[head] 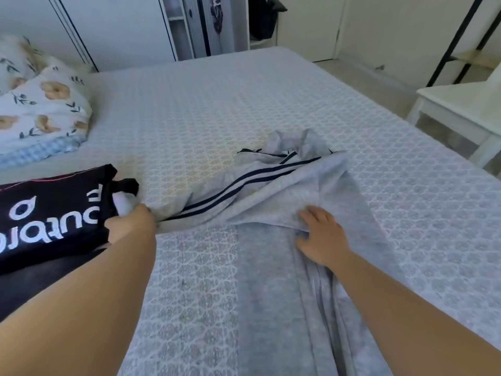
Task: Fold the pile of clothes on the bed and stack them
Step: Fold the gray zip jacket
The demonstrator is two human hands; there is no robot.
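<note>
Bed [244,104]: left hand [135,221] grips grey trousers [284,191]; right hand [320,237] presses them flat-fingered.

Both bare forearms reach forward. The left hand [132,222] is closed in a grip; the right hand [320,236] lies flat, fingers spread.
</note>
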